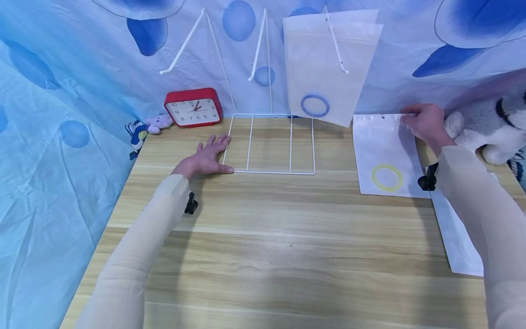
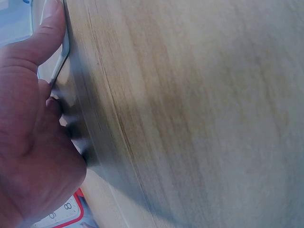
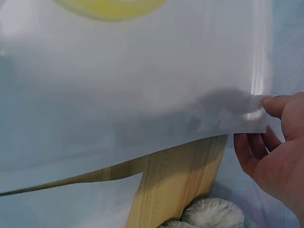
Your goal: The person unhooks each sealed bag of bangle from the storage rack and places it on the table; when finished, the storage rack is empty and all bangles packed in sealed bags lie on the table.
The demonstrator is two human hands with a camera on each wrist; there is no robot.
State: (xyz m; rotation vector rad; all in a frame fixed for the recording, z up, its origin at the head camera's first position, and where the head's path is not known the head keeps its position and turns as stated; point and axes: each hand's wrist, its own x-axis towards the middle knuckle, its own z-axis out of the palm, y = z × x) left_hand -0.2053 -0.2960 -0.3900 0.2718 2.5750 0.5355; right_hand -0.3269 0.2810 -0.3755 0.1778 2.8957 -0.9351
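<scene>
My left hand (image 1: 203, 159) rests with spread fingers at the left front corner of a white wire rack (image 1: 271, 172); in the left wrist view its thumb (image 2: 50, 33) lies along the wire. At the right, my right hand (image 1: 429, 124) pinches the top corner of a white zip bag (image 1: 382, 144) with a yellow ring (image 1: 387, 189) showing in it. The right wrist view shows the thumb on the bag's face (image 3: 118, 71) and fingers behind it. From the rack's right hook (image 1: 338, 45) hang white bags (image 1: 324, 68), the front one showing a blue ring (image 1: 303, 106).
Another white bag (image 1: 456, 233) lies on the wooden table (image 1: 287, 237) under the right forearm. A red clock (image 1: 193, 107) and small plush toys (image 1: 158, 123) stand back left. A grey-and-white plush (image 1: 495, 128) sits back right. Two more rack hooks (image 1: 182, 48) hold nothing.
</scene>
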